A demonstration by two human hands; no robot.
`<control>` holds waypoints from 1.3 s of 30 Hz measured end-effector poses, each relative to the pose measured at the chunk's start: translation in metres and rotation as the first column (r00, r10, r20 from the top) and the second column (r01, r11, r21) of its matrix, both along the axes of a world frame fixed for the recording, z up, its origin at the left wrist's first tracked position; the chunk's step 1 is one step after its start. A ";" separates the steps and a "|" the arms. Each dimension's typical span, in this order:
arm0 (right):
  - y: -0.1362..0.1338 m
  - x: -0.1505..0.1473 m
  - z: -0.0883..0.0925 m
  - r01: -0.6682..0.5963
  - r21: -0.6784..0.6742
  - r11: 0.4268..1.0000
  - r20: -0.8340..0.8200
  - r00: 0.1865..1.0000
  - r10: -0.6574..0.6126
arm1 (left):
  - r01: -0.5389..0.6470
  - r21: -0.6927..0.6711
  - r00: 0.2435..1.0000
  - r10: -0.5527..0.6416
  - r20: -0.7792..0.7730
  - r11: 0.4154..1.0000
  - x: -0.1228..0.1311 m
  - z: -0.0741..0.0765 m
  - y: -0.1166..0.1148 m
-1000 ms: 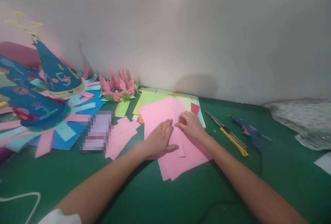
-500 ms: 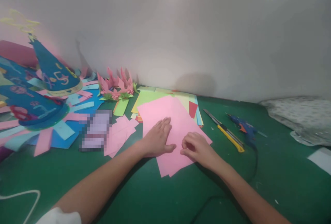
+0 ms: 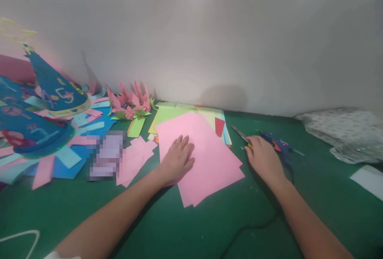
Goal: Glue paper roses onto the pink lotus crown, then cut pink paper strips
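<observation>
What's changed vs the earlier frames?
The right hand left the flat pink paper sheets and moved to its right, onto the slim yellow-handled knife with a metal blade. Its fingers cover most of the handle; whether the grip has closed is hidden. Unchanged: left hand flat on the sheets, blue pistol-shaped glue gun in place.

My pink sheets [image 3: 206, 163] lie flat, overlapping askew; to their right my yellow-handled cutter knife [image 3: 239, 134] slants, metal end away from me, partly hidden.
</observation>
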State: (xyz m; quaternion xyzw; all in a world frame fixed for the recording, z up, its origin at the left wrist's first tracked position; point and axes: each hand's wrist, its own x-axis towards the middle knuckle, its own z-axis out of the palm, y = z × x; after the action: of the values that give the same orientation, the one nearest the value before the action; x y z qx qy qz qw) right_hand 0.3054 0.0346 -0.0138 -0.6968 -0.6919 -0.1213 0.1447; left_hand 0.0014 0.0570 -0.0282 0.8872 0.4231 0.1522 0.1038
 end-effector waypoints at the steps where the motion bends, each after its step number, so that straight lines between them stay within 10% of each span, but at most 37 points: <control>1: -0.001 0.005 -0.001 0.040 -0.039 0.998 0.037 0.999 -0.038 | -0.010 0.006 1.000 0.010 0.006 1.000 0.000 -0.001 0.001; 10: -0.004 0.000 0.015 0.146 -0.045 0.988 -0.047 0.988 -0.148 | -0.089 0.050 0.995 0.087 0.041 0.995 -0.006 0.004 0.012; 17: -0.034 -0.032 0.034 -0.286 -0.242 0.927 -0.661 0.748 0.058 | -0.019 0.089 0.991 0.007 0.136 0.996 -0.028 0.022 0.038; 26: -0.064 -0.041 0.031 -0.460 -0.390 0.797 -0.547 0.813 0.201 | 0.300 -0.063 0.953 -0.302 -0.024 0.952 -0.036 0.035 0.034; 39: -0.077 -0.051 0.033 -0.634 -0.394 0.666 -0.369 0.772 0.517 | 0.237 -0.087 0.969 -0.241 -0.047 0.968 -0.020 0.013 0.024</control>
State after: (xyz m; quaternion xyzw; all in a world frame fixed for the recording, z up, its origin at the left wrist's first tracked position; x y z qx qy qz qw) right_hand 0.2541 -0.0425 0.0189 -0.4620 -0.8628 0.1932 0.0689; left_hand -0.0188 0.0810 -0.0154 0.9308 0.3217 0.0958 0.1447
